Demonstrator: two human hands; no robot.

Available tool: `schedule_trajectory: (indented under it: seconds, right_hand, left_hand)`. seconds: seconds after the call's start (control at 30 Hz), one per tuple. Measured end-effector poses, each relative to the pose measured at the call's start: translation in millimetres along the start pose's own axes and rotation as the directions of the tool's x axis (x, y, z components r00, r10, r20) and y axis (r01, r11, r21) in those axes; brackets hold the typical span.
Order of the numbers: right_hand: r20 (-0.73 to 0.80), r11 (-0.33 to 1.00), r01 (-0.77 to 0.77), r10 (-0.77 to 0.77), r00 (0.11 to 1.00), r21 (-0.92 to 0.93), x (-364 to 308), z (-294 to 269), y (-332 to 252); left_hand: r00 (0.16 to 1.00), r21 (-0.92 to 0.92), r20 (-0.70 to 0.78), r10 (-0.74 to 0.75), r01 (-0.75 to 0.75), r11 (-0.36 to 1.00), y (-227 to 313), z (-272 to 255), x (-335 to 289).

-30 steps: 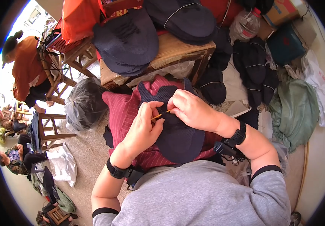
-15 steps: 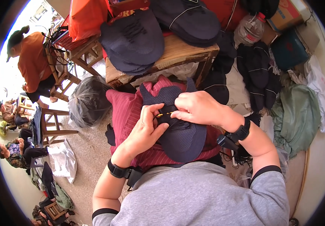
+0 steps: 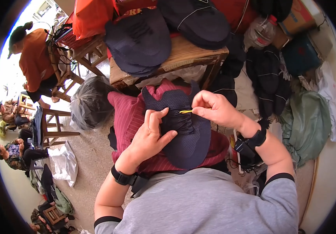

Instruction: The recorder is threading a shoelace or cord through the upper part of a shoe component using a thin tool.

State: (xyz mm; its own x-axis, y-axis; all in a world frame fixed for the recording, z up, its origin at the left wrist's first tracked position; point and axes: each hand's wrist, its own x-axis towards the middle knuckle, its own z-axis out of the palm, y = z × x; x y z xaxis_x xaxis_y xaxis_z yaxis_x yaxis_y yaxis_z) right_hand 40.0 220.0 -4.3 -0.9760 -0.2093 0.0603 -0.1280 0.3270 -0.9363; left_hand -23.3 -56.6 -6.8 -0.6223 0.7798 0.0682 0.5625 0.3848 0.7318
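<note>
A dark navy mesh fabric piece (image 3: 189, 146), shaped like a shoe upper with two pointed ends, lies across a maroon striped cushion (image 3: 127, 117) in front of me. My left hand (image 3: 148, 132) presses and grips its left side, with curled fingers above and the thumb lower down. Black threads gather at the middle of the piece. Just right of them, my right hand (image 3: 212, 109) pinches a thin yellow strip or tool (image 3: 185, 112) between thumb and forefinger. Its far end, inside the fingers, is hidden.
A wooden table (image 3: 187, 54) ahead carries stacks of similar navy pieces (image 3: 140, 43). Tied dark bundles (image 3: 267, 74) and a green sack (image 3: 306, 121) lie to the right. A grey plastic bag (image 3: 92, 103) and a wooden stool (image 3: 55, 123) stand left. Several people sit farther left.
My right hand has drawn back a little to the right, and the yellow thing now shows beside its fingertips, above the fabric. My left hand has stayed nearly in place.
</note>
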Motion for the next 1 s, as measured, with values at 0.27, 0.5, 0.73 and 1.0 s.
schedule_trajectory:
  seconds: [0.27, 0.5, 0.73, 1.0]
  right_hand:
    - [-0.065, 0.889, -0.042, 0.080, 0.995, 0.455, 12, 30, -5]
    - [-0.140, 0.898, -0.061, 0.134, 0.981, 0.435, 19, 37, -14]
    - [-0.327, 0.881, 0.024, 0.150, 0.933, 0.472, 17, 29, -6]
    - [-0.423, 0.994, 0.095, -0.064, 0.904, 0.053, 7, 36, -8]
  left_hand:
    - [0.992, -0.271, 0.028, -0.126, 0.129, 0.954, -1, 1, -2]
    - [0.991, -0.221, -0.032, -0.128, 0.118, 0.968, -1, 7, -2]
    - [0.991, -0.212, -0.031, -0.128, 0.118, 0.970, 4, 4, 0]
    - [0.898, 0.139, -0.440, -0.007, 0.076, 0.987, -3, 12, 10]
